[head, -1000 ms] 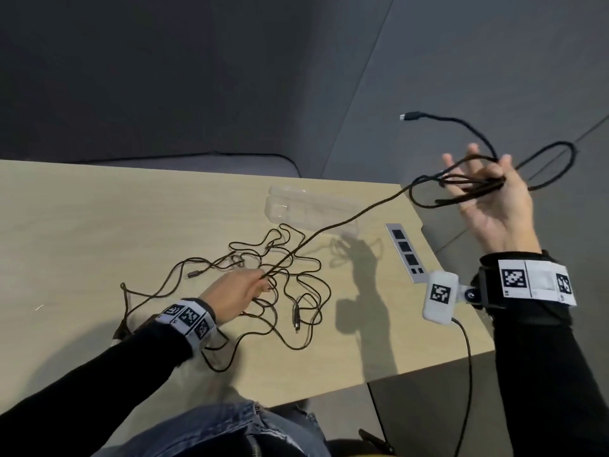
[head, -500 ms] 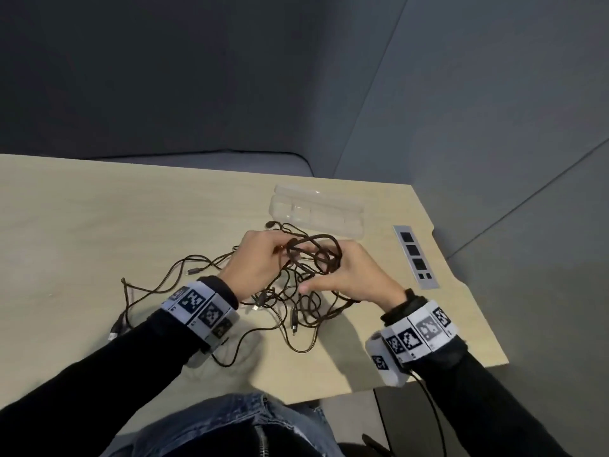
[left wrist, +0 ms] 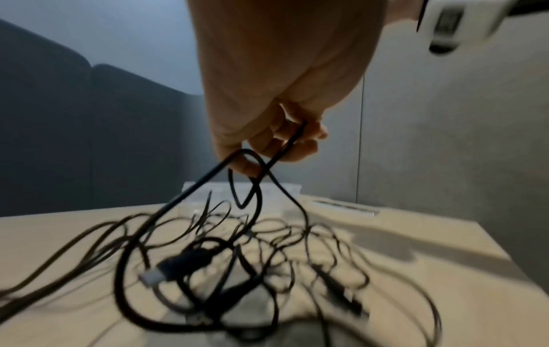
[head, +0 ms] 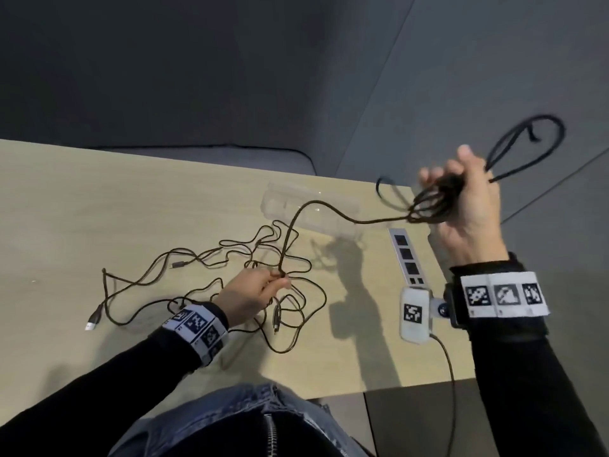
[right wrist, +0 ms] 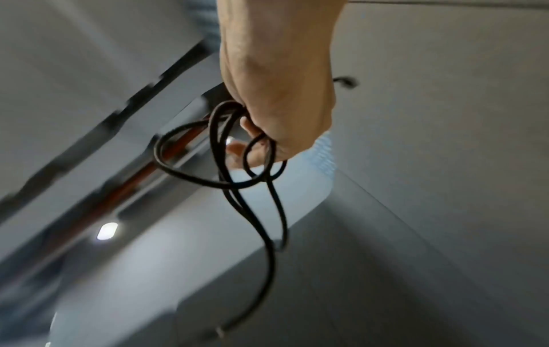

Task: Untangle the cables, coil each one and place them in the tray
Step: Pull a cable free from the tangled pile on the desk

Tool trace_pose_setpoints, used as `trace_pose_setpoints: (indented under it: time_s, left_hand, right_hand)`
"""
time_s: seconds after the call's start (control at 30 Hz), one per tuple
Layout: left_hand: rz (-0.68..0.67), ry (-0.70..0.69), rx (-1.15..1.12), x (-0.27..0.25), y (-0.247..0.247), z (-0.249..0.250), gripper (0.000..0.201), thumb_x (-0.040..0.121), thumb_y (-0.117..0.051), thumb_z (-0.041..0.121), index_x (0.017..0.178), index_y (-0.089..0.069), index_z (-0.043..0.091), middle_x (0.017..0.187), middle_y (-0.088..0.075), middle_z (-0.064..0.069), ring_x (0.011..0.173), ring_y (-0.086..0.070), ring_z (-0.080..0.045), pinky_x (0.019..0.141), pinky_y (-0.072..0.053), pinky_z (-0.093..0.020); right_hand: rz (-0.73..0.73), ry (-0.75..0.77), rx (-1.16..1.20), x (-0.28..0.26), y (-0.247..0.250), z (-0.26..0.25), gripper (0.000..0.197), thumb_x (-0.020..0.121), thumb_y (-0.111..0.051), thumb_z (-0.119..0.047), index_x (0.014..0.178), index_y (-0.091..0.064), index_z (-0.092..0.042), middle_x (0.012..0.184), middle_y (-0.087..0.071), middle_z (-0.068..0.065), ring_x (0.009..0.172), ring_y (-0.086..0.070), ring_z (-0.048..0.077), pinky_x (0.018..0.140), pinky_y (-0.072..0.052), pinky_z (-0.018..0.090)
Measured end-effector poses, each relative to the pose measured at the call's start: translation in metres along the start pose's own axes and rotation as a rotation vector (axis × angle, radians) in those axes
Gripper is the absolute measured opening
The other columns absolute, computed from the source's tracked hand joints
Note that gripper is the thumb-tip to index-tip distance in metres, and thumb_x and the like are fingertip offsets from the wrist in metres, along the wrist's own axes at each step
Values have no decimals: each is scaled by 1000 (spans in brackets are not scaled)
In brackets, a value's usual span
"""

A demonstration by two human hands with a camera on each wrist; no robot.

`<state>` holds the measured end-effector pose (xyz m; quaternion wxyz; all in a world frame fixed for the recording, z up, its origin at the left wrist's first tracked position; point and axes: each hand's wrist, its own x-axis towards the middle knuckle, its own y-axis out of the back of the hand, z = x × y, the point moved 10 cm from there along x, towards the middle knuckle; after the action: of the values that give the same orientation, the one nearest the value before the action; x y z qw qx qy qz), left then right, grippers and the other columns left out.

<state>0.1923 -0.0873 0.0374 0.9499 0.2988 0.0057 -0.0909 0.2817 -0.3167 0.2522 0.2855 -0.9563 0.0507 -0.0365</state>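
Several thin black cables (head: 204, 278) lie tangled on the wooden table (head: 82, 206). My right hand (head: 461, 206) is raised beyond the table's right edge and grips a bundle of cable loops (head: 431, 202) (right wrist: 234, 150), with one large loop (head: 534, 146) sticking out past the fingers. One strand (head: 316, 206) runs from that bundle down to my left hand (head: 253, 293), which pinches it just above the tangle (left wrist: 279, 152). A clear plastic tray (head: 309, 209) sits at the far side of the table, behind the tangle.
A USB plug (head: 94, 319) lies at the tangle's left end. A grey socket strip (head: 407, 255) is set into the table near its right edge. Dark padded panels (head: 164, 67) stand behind the table. My wrist camera (head: 415, 315) hangs under the right wrist.
Half a second ago both hands were together over the tangle. Now my right hand has swung up and to the right with the cable loops, while my left stays low, pinching the strand.
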Motion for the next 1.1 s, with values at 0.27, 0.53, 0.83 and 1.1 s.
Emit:
trace_pose_setpoints:
  time_s: [0.27,0.53,0.83,1.1]
  left_hand:
    - [57,-209,173,23,17,81,15,91,-55,32,87,-69,34,61,-54,18,64,-52,0,63,-39,-26]
    - [104,-252,255,25,3,67,20,97,-41,27,114,-50,32,88,-61,21,95,-53,2,102,-29,-26]
    - [-29,-45,190,34,-22,-8,32,92,-30,46,92,-55,26,87,-58,8,82,-53,-14,80,-44,-36]
    - [-309,269,810,3,-34,-94,18,92,-43,37,98,-58,29,108,-59,5,104,-58,-18,80,-36,-31]
  right_hand:
    - [-639,-86,-981,-60,-38,120,56,71,-80,-8,120,-54,-13,102,-66,0,92,-63,3,75,-49,14]
    - [-225,-166,-641,-6,-18,73,29,97,-50,-31,71,-53,-19,45,-38,-10,39,-28,4,36,-21,17]
    - [38,106,-712,41,45,-47,34,94,-50,-38,65,-56,-22,47,-40,-10,43,-29,6,39,-20,17]
    - [117,143,-817,51,77,-100,29,93,-50,-38,71,-56,-19,44,-44,-13,41,-32,4,37,-22,13]
